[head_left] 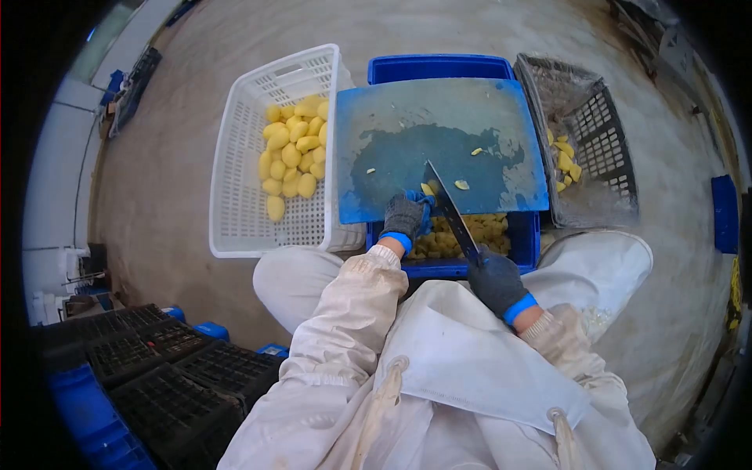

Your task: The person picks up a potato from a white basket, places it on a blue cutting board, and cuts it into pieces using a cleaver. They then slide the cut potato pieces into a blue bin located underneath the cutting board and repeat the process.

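My right hand (495,280), in a dark glove with a blue cuff, is closed around the handle of a large knife (453,207). The blade points away from me and slants across the near part of a wet blue cutting board (376,113). My left hand (406,216), gloved in grey and blue, has its fingers curled at the board's near edge. A yellow potato piece (428,189) shows between its fingertips and the blade; the fingers partly hide it. Small potato scraps (462,185) lie on the board. Beneath the near edge, a blue crate (529,239) holds many cut potato pieces (486,231).
A white basket (235,168) with whole peeled potatoes (296,149) stands left of the board. At the right is a dark crate (599,133), lined with clear plastic, with some potato pieces (567,162). Black crates (168,392) sit at lower left.
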Demonstrator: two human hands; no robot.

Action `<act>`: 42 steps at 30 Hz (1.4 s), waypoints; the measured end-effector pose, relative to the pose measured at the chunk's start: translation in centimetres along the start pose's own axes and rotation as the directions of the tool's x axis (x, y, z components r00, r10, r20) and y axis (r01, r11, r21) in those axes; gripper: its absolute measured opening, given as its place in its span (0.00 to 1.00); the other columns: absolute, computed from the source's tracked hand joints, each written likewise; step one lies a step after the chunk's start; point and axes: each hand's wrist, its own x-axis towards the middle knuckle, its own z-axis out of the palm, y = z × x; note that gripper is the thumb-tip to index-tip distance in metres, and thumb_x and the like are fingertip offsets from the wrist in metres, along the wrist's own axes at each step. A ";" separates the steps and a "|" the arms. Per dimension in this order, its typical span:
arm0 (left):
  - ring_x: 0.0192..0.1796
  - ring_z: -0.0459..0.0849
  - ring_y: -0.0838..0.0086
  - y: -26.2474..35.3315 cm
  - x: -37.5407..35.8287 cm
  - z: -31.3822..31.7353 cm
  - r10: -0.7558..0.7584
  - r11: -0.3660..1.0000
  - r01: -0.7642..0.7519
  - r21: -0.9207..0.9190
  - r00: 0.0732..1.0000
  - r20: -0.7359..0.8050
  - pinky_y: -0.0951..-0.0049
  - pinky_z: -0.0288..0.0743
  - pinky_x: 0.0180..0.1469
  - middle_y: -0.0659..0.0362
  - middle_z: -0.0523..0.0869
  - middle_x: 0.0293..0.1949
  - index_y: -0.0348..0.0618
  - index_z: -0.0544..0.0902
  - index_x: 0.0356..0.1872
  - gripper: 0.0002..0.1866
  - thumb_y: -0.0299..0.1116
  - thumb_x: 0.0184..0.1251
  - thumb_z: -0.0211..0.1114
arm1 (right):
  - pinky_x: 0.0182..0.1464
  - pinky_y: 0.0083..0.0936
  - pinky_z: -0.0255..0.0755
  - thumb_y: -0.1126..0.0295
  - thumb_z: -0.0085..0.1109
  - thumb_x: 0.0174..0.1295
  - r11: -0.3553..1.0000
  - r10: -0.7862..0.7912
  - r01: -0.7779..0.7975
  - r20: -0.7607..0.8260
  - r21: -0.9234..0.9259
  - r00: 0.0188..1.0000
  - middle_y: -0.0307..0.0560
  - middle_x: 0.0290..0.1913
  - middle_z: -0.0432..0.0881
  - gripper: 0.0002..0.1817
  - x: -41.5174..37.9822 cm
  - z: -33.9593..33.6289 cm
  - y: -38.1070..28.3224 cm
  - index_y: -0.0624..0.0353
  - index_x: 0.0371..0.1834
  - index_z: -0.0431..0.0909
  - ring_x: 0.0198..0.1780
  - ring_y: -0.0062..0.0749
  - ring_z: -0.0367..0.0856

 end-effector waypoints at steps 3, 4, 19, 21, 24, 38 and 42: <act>0.23 0.83 0.63 -0.5 0.1 -0.7 0.245 0.937 -0.246 0.249 0.969 0.035 0.65 0.77 0.32 0.51 0.83 0.23 0.38 0.82 0.33 0.16 0.43 0.62 0.61 | 0.34 0.49 0.72 0.61 0.51 0.59 0.999 0.044 -0.044 -0.022 0.019 0.999 0.58 0.24 0.79 0.13 1.5 0.4 0.1 0.60 0.35 0.75 0.28 0.56 0.80; 0.27 0.85 0.60 -0.8 0.3 -1.2 0.469 0.755 -0.471 0.456 0.874 0.127 0.63 0.78 0.35 0.50 0.84 0.24 0.40 0.83 0.34 0.15 0.43 0.63 0.60 | 0.34 0.49 0.72 0.61 0.51 0.59 0.999 0.045 -0.044 -0.031 0.025 0.999 0.58 0.24 0.79 0.13 1.1 0.2 0.1 0.60 0.35 0.75 0.28 0.56 0.80; 0.48 0.79 0.52 1.2 0.6 0.0 0.547 0.550 -0.478 0.685 0.826 0.138 0.55 0.73 0.50 0.48 0.80 0.44 0.50 0.79 0.49 0.19 0.37 0.55 0.64 | 0.26 0.38 0.71 0.63 0.53 0.61 0.870 0.174 -0.144 -0.020 0.472 0.984 0.52 0.20 0.78 0.11 -2.4 -4.1 1.8 0.60 0.35 0.75 0.23 0.45 0.79; 0.46 0.80 0.52 1.2 -0.5 1.4 0.454 0.767 -0.333 0.548 0.886 -0.098 0.56 0.73 0.50 0.47 0.81 0.43 0.45 0.78 0.48 0.19 0.38 0.55 0.64 | 0.28 0.47 0.70 0.60 0.54 0.59 0.965 0.085 -0.062 -0.079 0.254 0.993 0.57 0.21 0.78 0.13 -2.2 -3.3 1.6 0.60 0.33 0.74 0.25 0.55 0.78; 0.45 0.80 0.50 0.7 -1.0 1.4 0.462 0.801 -0.359 0.479 0.880 -0.113 0.54 0.73 0.47 0.46 0.82 0.41 0.45 0.79 0.47 0.17 0.39 0.58 0.64 | 0.28 0.47 0.70 0.62 0.54 0.59 0.994 0.034 -0.022 -0.109 0.111 0.993 0.58 0.20 0.78 0.12 -2.5 -2.8 1.1 0.60 0.33 0.74 0.24 0.54 0.78; 0.50 0.77 0.50 0.6 0.5 1.3 0.539 0.719 -0.361 0.595 0.829 -0.149 0.54 0.72 0.51 0.45 0.78 0.49 0.45 0.76 0.50 0.20 0.40 0.56 0.64 | 0.34 0.46 0.72 0.62 0.53 0.59 0.960 0.086 -0.056 -0.100 0.274 0.991 0.59 0.26 0.80 0.11 -1.6 -1.7 0.7 0.59 0.36 0.76 0.31 0.53 0.80; 0.57 0.72 0.49 4.9 0.8 -0.1 0.429 0.572 -0.462 0.678 0.873 0.233 0.56 0.70 0.56 0.44 0.72 0.56 0.44 0.71 0.58 0.28 0.42 0.57 0.63 | 0.34 0.45 0.72 0.60 0.54 0.60 0.900 0.249 -0.181 -0.126 0.395 0.960 0.58 0.27 0.80 0.12 -3.4 -6.6 1.3 0.58 0.38 0.77 0.31 0.55 0.80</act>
